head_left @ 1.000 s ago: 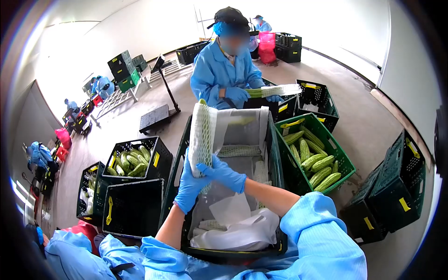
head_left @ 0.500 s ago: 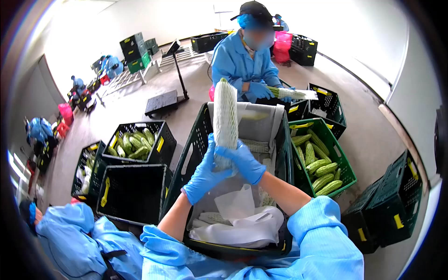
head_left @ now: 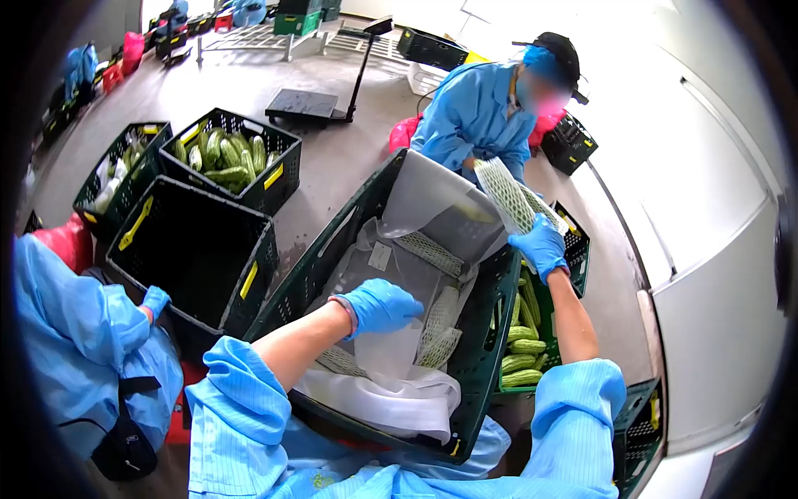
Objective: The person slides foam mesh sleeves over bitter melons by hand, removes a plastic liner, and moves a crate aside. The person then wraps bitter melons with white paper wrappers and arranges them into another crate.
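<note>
My right hand, in a blue glove, is closed round the lower end of a gourd in a white foam net sleeve, tilted above the crate's right edge. A second netted piece is right beside it, close to the co-worker, whose hands are mostly hidden. Over the lined crate hangs my left hand, gloved, its fingers curled together. A translucent sheet lies just beneath it; whether the fingers grip it is hidden. Netted gourds lie in the crate beside white cloth-like lining.
Bare striped green gourds fill a green crate at right. Leftward stand a black crate and another crate of gourds. A co-worker sits opposite; another person's sleeve is at left. A platform scale stands behind.
My hands have come apart. The right has moved rightward toward the co-worker, and the left has lowered over the crate. The upright netted gourd no longer stands between them. My view has turned.
</note>
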`<state>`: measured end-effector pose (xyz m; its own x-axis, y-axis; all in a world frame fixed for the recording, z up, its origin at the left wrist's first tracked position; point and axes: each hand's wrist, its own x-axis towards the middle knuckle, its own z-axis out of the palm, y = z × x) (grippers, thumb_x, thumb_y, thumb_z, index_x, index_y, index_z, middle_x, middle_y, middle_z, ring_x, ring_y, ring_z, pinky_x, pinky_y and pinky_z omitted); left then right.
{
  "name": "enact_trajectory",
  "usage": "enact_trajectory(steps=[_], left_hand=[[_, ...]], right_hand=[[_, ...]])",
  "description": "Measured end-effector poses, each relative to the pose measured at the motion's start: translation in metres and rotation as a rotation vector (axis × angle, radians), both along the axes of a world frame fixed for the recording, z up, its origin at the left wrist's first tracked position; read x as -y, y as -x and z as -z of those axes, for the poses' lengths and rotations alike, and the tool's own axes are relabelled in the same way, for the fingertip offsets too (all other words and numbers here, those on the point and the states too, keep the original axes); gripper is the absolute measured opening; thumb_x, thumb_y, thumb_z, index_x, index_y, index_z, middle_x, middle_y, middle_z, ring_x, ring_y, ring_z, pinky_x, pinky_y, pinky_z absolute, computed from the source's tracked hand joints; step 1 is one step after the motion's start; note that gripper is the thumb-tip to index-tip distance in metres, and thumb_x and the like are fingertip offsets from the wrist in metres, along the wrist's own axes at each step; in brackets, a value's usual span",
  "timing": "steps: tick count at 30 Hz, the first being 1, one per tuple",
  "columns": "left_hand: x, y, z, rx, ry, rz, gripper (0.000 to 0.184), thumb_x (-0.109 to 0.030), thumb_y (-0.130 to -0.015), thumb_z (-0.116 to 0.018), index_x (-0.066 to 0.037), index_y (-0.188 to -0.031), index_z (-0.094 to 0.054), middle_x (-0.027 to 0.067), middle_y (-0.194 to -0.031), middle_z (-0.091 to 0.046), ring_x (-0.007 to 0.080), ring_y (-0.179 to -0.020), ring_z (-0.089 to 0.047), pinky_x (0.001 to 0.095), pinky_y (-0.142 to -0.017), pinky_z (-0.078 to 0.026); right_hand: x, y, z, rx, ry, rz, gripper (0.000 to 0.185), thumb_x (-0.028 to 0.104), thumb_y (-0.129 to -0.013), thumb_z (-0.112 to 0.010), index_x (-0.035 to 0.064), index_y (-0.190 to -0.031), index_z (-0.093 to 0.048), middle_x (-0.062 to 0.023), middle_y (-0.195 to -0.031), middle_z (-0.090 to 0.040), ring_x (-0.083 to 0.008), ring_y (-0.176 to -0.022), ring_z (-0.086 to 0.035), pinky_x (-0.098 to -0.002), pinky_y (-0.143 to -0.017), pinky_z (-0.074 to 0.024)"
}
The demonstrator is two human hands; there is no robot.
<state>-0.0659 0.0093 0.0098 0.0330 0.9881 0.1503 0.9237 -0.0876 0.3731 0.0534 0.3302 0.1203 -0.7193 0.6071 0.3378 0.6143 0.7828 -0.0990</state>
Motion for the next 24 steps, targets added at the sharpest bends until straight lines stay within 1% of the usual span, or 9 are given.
enact_trajectory(steps=[1,4,5,7,10,17,20,21,24], left_hand=[[0.002,-0.003,0.004,0.064,0.020,-0.007,0.020,-0.022,-0.085,-0.055,-0.012,-0.095,-0.069,0.0146,-0.087,-0.070,0.0380,-0.080,-0.067,0.0485,-0.070,-0.054],[0.001,-0.003,0.005,0.040,0.083,-0.012,0.020,-0.020,-0.083,-0.055,-0.010,-0.091,-0.070,0.0155,-0.087,-0.070,0.0386,-0.080,-0.067,0.0483,-0.069,-0.054],[0.002,-0.001,0.002,0.030,0.081,-0.029,0.020,-0.020,-0.083,-0.055,-0.009,-0.091,-0.070,0.0161,-0.087,-0.070,0.0388,-0.080,-0.067,0.0481,-0.069,-0.054],[0.003,0.002,-0.002,0.006,0.082,-0.063,0.022,-0.020,-0.081,-0.055,-0.007,-0.090,-0.070,0.0173,-0.086,-0.070,0.0392,-0.079,-0.067,0.0477,-0.069,-0.054],[-0.001,0.006,0.008,-0.016,0.077,-0.047,0.021,-0.025,-0.087,-0.054,-0.010,-0.096,-0.066,0.0153,-0.085,-0.068,0.0392,-0.077,-0.066,0.0499,-0.066,-0.053],[-0.001,0.001,0.012,0.003,0.124,-0.029,0.021,-0.024,-0.086,-0.054,-0.009,-0.093,-0.067,0.0159,-0.083,-0.068,0.0389,-0.076,-0.066,0.0491,-0.066,-0.053],[0.001,0.000,0.009,0.013,0.108,-0.020,0.021,-0.024,-0.085,-0.054,-0.009,-0.093,-0.067,0.0153,-0.083,-0.069,0.0388,-0.076,-0.067,0.0485,-0.066,-0.053],[0.002,0.000,0.010,0.017,0.102,-0.019,0.021,-0.024,-0.085,-0.054,-0.009,-0.093,-0.067,0.0153,-0.083,-0.069,0.0388,-0.076,-0.067,0.0484,-0.066,-0.053],[0.001,0.000,0.010,0.006,0.122,-0.029,0.021,-0.024,-0.085,-0.055,-0.009,-0.092,-0.068,0.0151,-0.083,-0.069,0.0383,-0.077,-0.067,0.0481,-0.066,-0.053]], right_hand=[[0.001,-0.001,-0.001,0.032,-0.037,0.041,0.059,0.039,-0.060,-0.079,-0.0006,-0.101,-0.063,-0.0235,-0.096,-0.068,-0.0386,-0.090,-0.067,-0.0450,-0.080,-0.0534],[-0.018,-0.001,0.010,0.104,-0.050,0.124,0.060,0.039,-0.060,-0.079,0.0003,-0.102,-0.063,-0.0236,-0.096,-0.068,-0.0385,-0.091,-0.067,-0.0458,-0.080,-0.0535],[-0.024,0.000,0.013,0.125,-0.030,0.140,0.063,0.038,-0.061,-0.080,0.0003,-0.108,-0.062,-0.0248,-0.101,-0.068,-0.0403,-0.091,-0.066,-0.0473,-0.079,-0.0536],[-0.030,0.003,0.015,0.140,-0.008,0.159,0.063,0.037,-0.060,-0.079,-0.0001,-0.107,-0.062,-0.0252,-0.101,-0.067,-0.0405,-0.091,-0.066,-0.0472,-0.079,-0.0536],[-0.043,0.008,0.020,0.124,0.006,0.143,0.064,0.037,-0.058,-0.079,-0.0012,-0.106,-0.062,-0.0252,-0.103,-0.066,-0.0398,-0.093,-0.065,-0.0468,-0.081,-0.0527],[-0.059,0.022,0.030,0.126,0.053,0.075,0.065,0.040,-0.060,-0.080,-0.0024,-0.106,-0.062,-0.0241,-0.103,-0.067,-0.0375,-0.094,-0.065,-0.0433,-0.083,-0.0511],[-0.067,0.020,0.030,0.099,0.202,0.025,0.069,0.039,-0.062,-0.080,-0.0012,-0.115,-0.059,-0.0231,-0.109,-0.066,-0.0387,-0.101,-0.064,-0.0447,-0.088,-0.0493],[-0.070,0.020,0.030,0.094,0.254,-0.017,0.073,0.038,-0.065,-0.081,-0.0017,-0.122,-0.057,-0.0209,-0.113,-0.065,-0.0352,-0.104,-0.063,-0.0417,-0.091,-0.0482],[-0.074,0.019,0.031,-0.028,0.393,-0.133,0.078,0.039,-0.069,-0.081,-0.0029,-0.129,-0.052,-0.0194,-0.119,-0.063,-0.0322,-0.109,-0.061,-0.0392,-0.094,-0.0464]])
